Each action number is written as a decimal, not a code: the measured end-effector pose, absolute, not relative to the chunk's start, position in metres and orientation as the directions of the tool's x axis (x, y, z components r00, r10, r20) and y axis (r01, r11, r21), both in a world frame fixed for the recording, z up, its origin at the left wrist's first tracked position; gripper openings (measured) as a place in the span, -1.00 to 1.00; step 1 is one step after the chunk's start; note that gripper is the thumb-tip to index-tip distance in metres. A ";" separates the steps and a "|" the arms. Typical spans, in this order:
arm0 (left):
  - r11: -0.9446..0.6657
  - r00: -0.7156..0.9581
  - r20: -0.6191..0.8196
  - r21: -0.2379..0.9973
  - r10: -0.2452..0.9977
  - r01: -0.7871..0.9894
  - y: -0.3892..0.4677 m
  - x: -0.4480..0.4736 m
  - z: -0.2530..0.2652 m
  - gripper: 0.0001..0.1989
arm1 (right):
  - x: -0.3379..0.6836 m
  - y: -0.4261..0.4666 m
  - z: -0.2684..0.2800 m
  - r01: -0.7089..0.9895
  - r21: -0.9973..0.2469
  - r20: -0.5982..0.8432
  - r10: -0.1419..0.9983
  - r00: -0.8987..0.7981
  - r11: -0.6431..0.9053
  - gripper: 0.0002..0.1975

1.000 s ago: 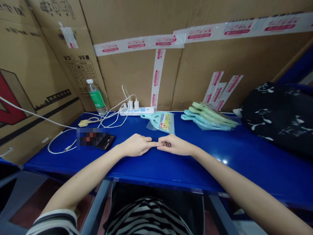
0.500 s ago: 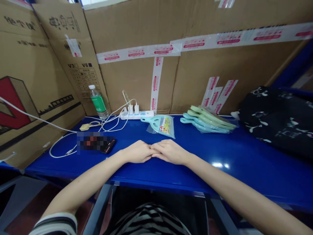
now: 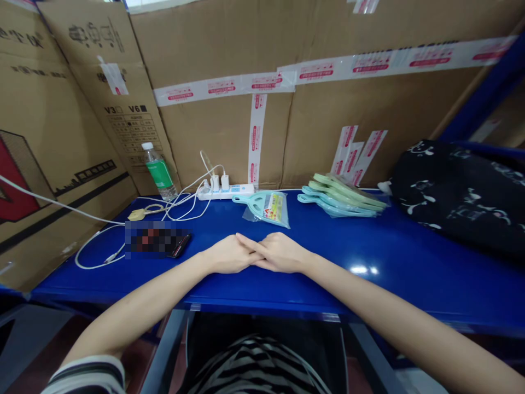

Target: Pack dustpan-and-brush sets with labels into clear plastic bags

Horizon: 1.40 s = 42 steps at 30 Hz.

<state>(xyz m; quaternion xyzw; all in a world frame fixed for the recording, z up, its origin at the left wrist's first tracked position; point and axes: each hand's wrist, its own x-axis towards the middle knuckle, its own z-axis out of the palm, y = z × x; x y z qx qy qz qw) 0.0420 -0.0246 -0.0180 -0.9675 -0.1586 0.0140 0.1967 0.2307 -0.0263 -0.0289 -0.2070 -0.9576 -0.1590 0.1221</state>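
Note:
My left hand (image 3: 229, 255) and my right hand (image 3: 283, 253) rest together on the blue table (image 3: 328, 290), close to its front edge. The right fingers reach across the left hand, with one finger stretched out over its back. Left fingers extend toward the right palm and are partly hidden beneath it. Neither hand holds an object. Just beyond them lies a light-blue plastic piece with a looped handle (image 3: 257, 203), in a clear bag with a colourful card. Further right is a stack of similar bagged handled pieces (image 3: 344, 198), green over blue.
Left of my hands lies a dark phone (image 3: 179, 245), partly blurred out. Behind it are white cables (image 3: 180, 209), a water bottle with a green label (image 3: 159, 174) and a white power strip (image 3: 240, 191). A black patterned bag (image 3: 455, 200) sits right. Taped cardboard (image 3: 217, 49) walls the back.
My right hand has shifted its fingers over the left, and one finger now lies stretched across the left hand's back. The whole view has slid slightly; the objects stay put.

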 end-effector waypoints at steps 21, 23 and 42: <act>-0.836 0.949 0.122 -0.449 0.292 0.315 -0.032 0.041 -0.011 -0.57 | 0.252 -0.007 -0.024 0.390 0.341 0.713 0.035 -0.701 0.856 -0.61; -0.831 0.942 0.125 -0.444 0.312 0.334 -0.033 0.040 -0.009 -0.55 | 0.253 -0.008 -0.022 0.398 0.348 0.710 0.038 -0.703 0.849 -0.60; -0.844 0.903 -0.030 -0.369 0.429 0.389 -0.032 0.044 -0.005 -0.83 | 0.233 -0.017 -0.021 0.463 0.252 0.149 0.439 -0.886 0.850 -0.84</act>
